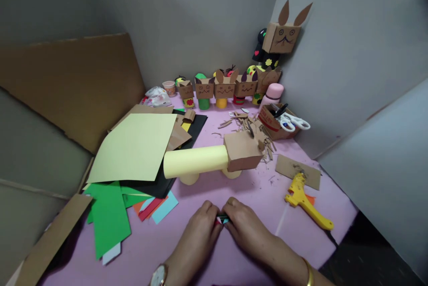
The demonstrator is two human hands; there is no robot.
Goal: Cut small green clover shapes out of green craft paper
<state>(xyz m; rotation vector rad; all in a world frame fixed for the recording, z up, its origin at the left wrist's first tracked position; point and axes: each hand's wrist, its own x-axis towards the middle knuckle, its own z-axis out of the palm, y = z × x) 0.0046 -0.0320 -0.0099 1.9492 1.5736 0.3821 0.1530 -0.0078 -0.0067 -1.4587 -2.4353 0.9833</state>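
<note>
Close together at the front middle of the table, my left hand (pixel 206 223) and my right hand (pixel 241 220) are both closed on a small bundle of coloured paper (pixel 222 218). Dark green, pink and light blue show between the fingers; the rest of it is covered. Just beyond the hands stands a cardboard-and-paper animal. Its body is a pale yellow paper tube (pixel 195 161) on short yellow supports, and a brown cardboard box head (pixel 243 150) is joined at the right end. Neither hand touches it.
Coloured sheets, a pale yellow one (pixel 133 147) and a green one (pixel 109 219) among them, lie left. Right are a yellow glue gun (pixel 309 203) on cardboard (pixel 282 165), a box (pixel 272 125) with white scissors (pixel 292 122), and cardboard scraps (pixel 267 138). Several box-headed figures (pixel 224 87) line the back.
</note>
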